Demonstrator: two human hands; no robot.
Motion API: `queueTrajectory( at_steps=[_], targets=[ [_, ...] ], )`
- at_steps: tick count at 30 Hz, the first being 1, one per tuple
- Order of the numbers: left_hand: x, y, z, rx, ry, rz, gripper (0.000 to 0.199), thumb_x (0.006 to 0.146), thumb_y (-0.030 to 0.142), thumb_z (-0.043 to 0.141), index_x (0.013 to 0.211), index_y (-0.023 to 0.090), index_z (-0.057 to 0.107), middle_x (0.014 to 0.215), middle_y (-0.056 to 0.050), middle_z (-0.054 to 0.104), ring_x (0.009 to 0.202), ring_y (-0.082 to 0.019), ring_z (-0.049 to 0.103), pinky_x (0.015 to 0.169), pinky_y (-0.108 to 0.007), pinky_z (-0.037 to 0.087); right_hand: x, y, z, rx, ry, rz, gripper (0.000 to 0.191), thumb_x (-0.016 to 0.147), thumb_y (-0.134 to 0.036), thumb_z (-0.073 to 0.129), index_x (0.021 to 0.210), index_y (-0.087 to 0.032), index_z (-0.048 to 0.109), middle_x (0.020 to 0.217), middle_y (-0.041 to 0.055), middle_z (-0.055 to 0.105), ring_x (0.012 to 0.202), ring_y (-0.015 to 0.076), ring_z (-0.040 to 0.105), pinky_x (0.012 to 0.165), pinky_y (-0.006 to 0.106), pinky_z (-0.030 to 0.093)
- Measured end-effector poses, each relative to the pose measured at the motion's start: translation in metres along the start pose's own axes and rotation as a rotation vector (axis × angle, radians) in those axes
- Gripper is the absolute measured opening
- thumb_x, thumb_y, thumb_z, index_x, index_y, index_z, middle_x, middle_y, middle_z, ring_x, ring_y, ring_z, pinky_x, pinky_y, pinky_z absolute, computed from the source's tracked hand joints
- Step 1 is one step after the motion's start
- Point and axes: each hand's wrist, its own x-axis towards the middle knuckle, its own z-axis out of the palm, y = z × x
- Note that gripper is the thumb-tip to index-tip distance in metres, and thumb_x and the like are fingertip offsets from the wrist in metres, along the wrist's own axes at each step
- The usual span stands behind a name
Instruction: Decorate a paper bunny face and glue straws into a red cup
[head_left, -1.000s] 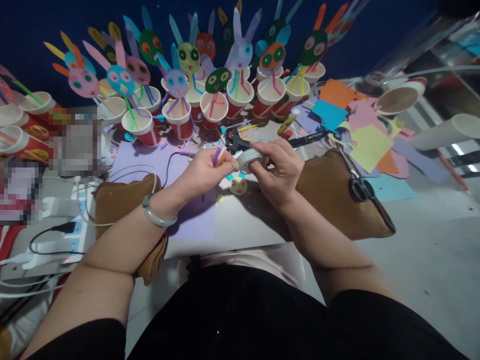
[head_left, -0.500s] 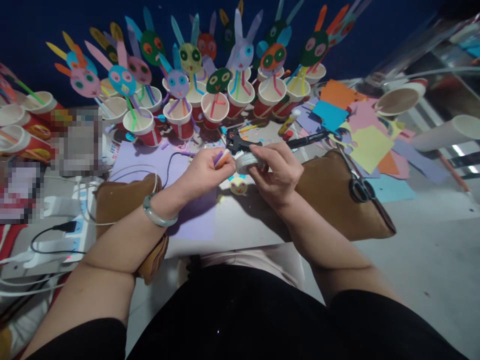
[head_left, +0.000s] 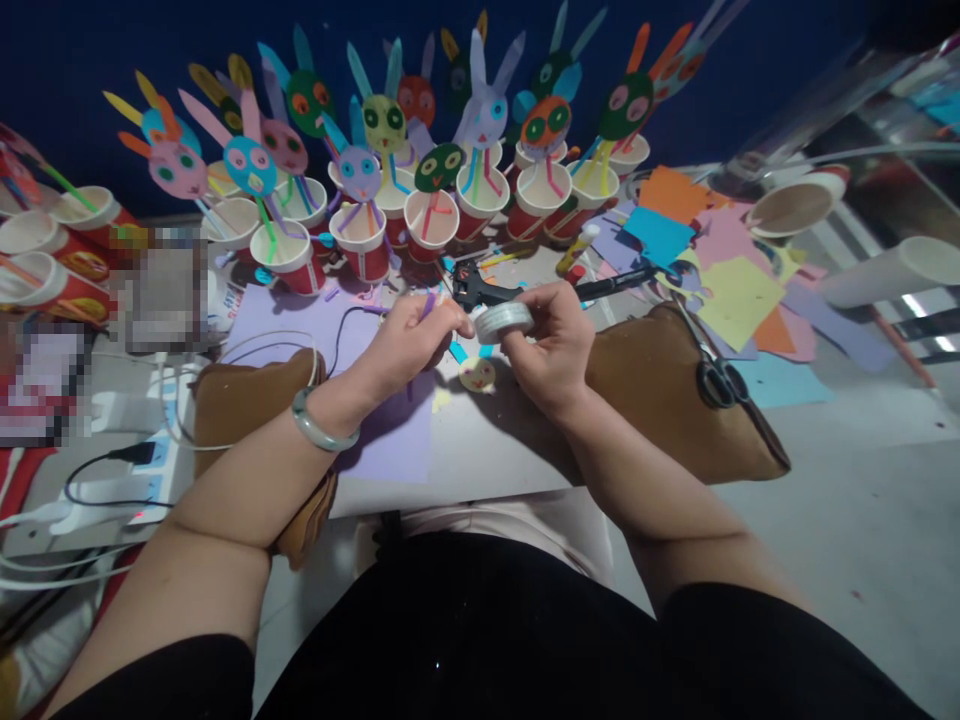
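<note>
My right hand [head_left: 551,345] grips a roll of clear tape [head_left: 504,320] by its right side. Just left of it, my left hand [head_left: 420,335] is closed round a purple strip [head_left: 428,305], most of which the fingers hide. Between and below the hands a small pale yellow face [head_left: 478,374] with blue ears lies on the table. Behind the hands rests a black glue gun [head_left: 480,287]. A purple sheet [head_left: 390,440] lies under my left forearm.
Paper cups [head_left: 360,240] with paper animal heads on straws line the back. Coloured paper [head_left: 735,300], scissors [head_left: 721,382] and a brown pouch [head_left: 675,400] are at right. A power strip [head_left: 161,430] with cables and another brown pouch [head_left: 240,400] are at left.
The tape roll and my right hand have tilted and shifted slightly. The gap between my left fingertips and the roll is a little wider, and the orange piece there no longer shows clearly.
</note>
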Motion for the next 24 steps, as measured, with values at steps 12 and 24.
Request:
queueTrajectory(
  at_steps=[12,24],
  targets=[
    [0.0043,-0.0048,-0.0048,0.147,0.076,0.121,0.025,0.084,0.032,0.074,0.073,0.02,0.055,0.053,0.008,0.039,0.049,-0.007,0.034,0.048,-0.023,0.025,0.0014,-0.0013,-0.0006,-0.108,0.016,-0.129,0.014,0.08,-0.019,0.065,0.084,-0.023,0.052,0.075,-0.0027,0.053,0.061,0.0104,0.047,0.055,0.027,0.041],
    [-0.0005,-0.0053,0.0,-0.143,-0.033,0.099,0.018,0.083,0.029,0.066,0.073,0.02,0.055,0.047,0.01,0.035,0.039,-0.004,0.03,0.04,-0.019,0.021,0.0035,-0.008,0.0036,0.339,-0.081,0.326,0.031,0.079,-0.038,0.077,0.084,-0.026,0.049,0.069,-0.0047,0.058,0.055,0.0112,0.057,0.05,0.027,0.051]
  ],
)
